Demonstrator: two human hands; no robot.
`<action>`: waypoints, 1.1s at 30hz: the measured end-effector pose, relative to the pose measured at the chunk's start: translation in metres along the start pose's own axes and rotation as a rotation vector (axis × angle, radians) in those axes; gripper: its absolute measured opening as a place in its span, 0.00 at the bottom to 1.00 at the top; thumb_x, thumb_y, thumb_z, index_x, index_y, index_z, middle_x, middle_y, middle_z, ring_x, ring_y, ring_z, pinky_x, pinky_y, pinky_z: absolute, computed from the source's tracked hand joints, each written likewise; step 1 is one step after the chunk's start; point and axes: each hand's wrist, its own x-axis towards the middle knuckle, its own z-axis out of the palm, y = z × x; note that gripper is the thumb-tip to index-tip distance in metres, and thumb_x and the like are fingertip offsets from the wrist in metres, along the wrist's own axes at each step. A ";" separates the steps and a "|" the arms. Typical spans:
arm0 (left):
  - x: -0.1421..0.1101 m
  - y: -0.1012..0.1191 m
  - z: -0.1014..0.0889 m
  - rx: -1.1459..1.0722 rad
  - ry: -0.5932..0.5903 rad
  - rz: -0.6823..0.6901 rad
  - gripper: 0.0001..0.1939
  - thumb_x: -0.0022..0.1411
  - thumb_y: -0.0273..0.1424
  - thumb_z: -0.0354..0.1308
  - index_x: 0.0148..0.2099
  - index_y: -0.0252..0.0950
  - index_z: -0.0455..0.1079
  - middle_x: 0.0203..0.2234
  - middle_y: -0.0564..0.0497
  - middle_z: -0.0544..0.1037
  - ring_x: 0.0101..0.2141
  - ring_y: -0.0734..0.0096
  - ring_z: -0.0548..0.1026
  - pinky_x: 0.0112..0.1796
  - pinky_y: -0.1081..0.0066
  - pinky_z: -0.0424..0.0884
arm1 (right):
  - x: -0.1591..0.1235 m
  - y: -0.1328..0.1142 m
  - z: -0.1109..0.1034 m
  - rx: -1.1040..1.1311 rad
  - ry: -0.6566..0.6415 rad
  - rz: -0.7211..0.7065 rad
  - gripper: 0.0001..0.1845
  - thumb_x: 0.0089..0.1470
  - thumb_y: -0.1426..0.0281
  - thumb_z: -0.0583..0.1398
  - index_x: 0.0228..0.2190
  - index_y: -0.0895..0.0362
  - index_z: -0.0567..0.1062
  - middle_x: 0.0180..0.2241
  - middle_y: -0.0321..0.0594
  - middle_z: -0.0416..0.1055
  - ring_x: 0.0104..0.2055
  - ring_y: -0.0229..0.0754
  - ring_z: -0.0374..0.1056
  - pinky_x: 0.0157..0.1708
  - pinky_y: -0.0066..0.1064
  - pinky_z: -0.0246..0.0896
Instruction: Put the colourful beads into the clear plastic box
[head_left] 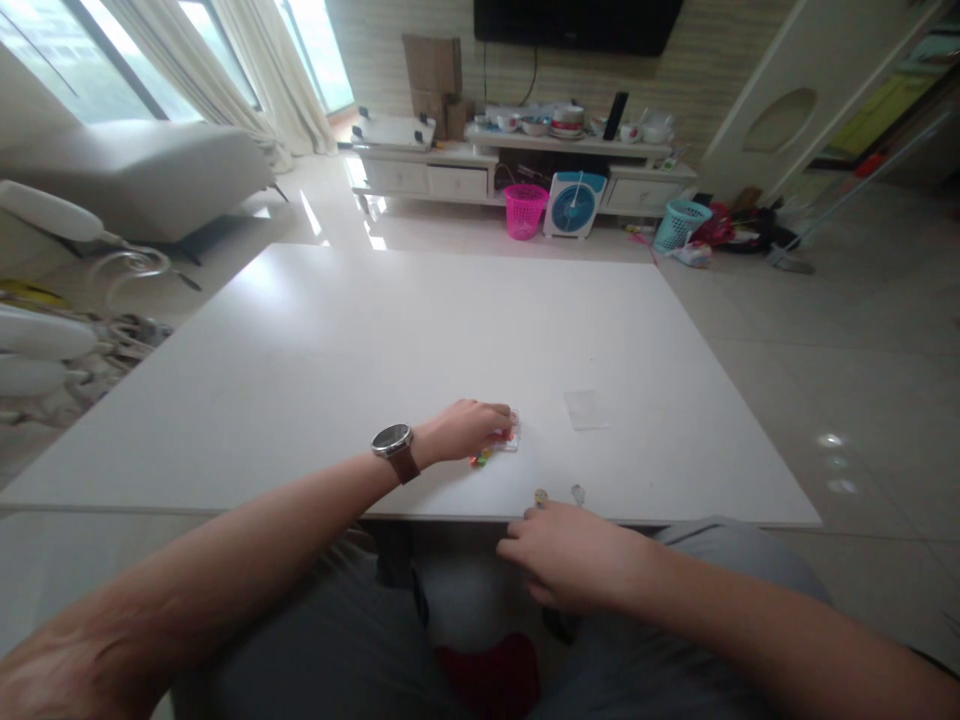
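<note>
My left hand [466, 428], with a watch [393, 440] on its wrist, reaches over the table. Its fingers are bent down and closed on a small clear plastic case [513, 440] with red and orange bits showing in it; the fingertips are partly hidden. Small green, yellow and red pieces [478, 460] lie just below that hand. At the table's near edge is my right hand [566, 552], its fingers loosely bent and apart, holding nothing visible. Close above it lie a small round yellow piece [541, 495] and a small clear or silvery piece [577, 494].
A thin transparent square sheet [587, 410] lies flat on the white table [360, 340], right of the case. Beyond the table stand a pink basket [525, 210], a blue and white fan [574, 205] and a low cabinet [459, 182]. A red object [495, 675] shows below.
</note>
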 end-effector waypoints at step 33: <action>-0.026 -0.006 -0.026 -0.028 -0.109 -0.094 0.05 0.52 0.29 0.63 0.30 0.43 0.81 0.24 0.54 0.80 0.26 0.72 0.75 0.30 0.72 0.62 | 0.001 -0.001 -0.002 -0.005 -0.044 0.014 0.12 0.56 0.69 0.63 0.43 0.57 0.76 0.41 0.47 0.78 0.44 0.53 0.75 0.46 0.44 0.66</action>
